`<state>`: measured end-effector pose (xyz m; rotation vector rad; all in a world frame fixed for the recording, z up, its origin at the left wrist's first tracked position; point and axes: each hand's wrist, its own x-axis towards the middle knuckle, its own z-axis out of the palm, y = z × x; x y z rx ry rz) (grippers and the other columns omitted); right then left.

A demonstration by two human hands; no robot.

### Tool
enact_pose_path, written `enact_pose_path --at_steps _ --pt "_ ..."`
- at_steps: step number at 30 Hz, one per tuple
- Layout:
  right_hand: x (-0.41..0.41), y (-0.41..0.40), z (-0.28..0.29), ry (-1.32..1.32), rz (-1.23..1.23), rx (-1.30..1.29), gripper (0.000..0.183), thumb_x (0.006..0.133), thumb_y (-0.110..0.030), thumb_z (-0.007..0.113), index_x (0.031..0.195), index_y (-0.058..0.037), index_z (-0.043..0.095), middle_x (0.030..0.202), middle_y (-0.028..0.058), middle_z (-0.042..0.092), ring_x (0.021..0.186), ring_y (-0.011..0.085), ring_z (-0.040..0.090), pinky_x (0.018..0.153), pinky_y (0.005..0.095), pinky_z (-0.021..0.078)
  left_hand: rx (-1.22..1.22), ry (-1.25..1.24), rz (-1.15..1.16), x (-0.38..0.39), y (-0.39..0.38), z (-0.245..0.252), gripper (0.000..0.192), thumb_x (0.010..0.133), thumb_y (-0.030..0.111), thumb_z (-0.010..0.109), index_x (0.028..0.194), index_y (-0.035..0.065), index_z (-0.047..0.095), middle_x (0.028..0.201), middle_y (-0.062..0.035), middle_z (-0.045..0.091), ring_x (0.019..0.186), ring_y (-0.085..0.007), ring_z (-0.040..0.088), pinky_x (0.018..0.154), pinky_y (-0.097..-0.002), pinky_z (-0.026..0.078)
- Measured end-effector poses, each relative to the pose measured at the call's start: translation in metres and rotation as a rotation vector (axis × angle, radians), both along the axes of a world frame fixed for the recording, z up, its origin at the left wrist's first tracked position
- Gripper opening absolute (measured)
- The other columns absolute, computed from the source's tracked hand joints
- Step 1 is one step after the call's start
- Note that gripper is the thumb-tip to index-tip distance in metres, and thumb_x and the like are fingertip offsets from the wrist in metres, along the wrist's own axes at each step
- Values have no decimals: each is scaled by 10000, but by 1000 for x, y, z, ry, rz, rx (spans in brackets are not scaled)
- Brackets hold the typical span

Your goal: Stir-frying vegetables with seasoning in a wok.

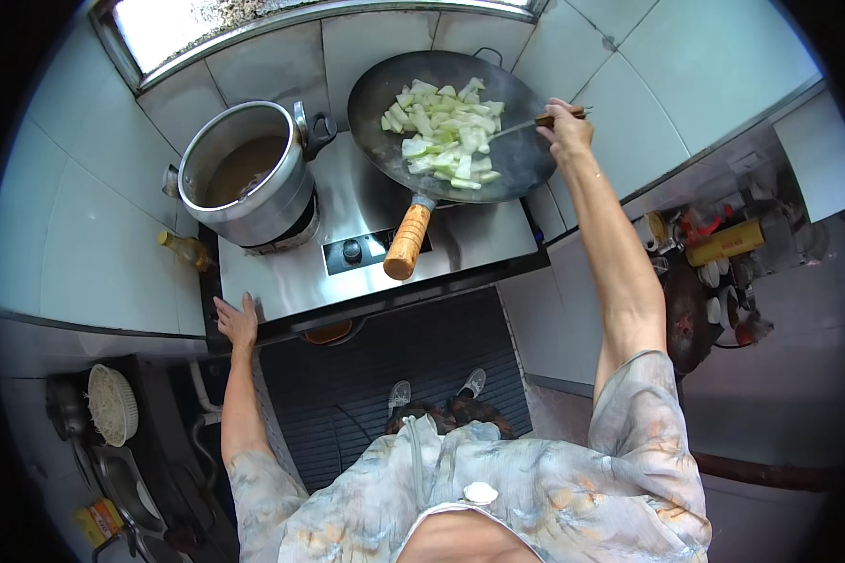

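A dark wok (pixel 514 165) with a wooden handle (pixel 408 243) sits on the right side of the steel stove (pixel 289 278). Pale green chopped vegetable pieces (pixel 443 127) lie heaped in it. My right hand (pixel 567 132) grips the wooden handle of a spatula (pixel 514 129) above the wok's right rim, and the spatula's blade is hidden among the pieces. At the stove's front left corner my left hand (pixel 238 320) rests with fingers spread, holding nothing. Left of the wok stands an open metal pot (pixel 253 204) with brownish liquid inside.
A bottle (pixel 184 250) stands at the stove's left edge. Tiled wall (pixel 267 77) rises behind. On the lower left are a white basket of noodle-like strands (pixel 113 405) and a sink (pixel 134 485). Jars and packets (pixel 725 243) crowd the right side. A dark ribbed mat (pixel 394 338) covers the floor.
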<state>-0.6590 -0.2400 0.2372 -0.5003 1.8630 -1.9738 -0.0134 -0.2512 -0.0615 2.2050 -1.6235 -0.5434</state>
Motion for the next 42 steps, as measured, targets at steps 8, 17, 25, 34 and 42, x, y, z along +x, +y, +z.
enact_pose_path --at_steps 8,17,25,34,42 --pt "27 27 52 403 432 -160 167 822 -89 693 982 -47 701 910 47 663 815 152 650 727 278 560 -282 119 142 21 24 -5 785 937 411 525 1479 -24 159 1494 -291 230 1365 -432 267 1128 -476 215" --pt "-68 -1 40 363 114 -22 189 814 -60 658 1000 -50 695 907 69 667 786 175 655 698 316 550 -82 594 639 30 162 -87 269 908 217 501 1051 1 575 839 -162 597 754 -253 613 610 -348 500" --pt "-42 -71 -12 -207 98 -198 321 814 51 618 1107 -73 653 1088 73 637 1001 235 612 859 397 516 828 737 318 -34 258 -114 179 880 199 540 864 35 612 672 -82 588 502 -209 570 415 -374 503" --pt "56 -62 28 679 969 -37 95 842 -7 663 930 -27 693 1220 105 626 1014 136 609 884 254 501 561 1401 -40 -162 168 115 548 979 439 486 1193 -58 567 1061 -173 665 895 -231 673 710 -298 557" --pt "112 27 64 968 1182 14 84 854 62 605 888 5 656 1160 107 656 957 119 624 839 271 531 857 1997 -249 -247 95 304 518 984 221 479 1349 -98 297 1254 -330 486 1020 -301 624 702 -305 590"
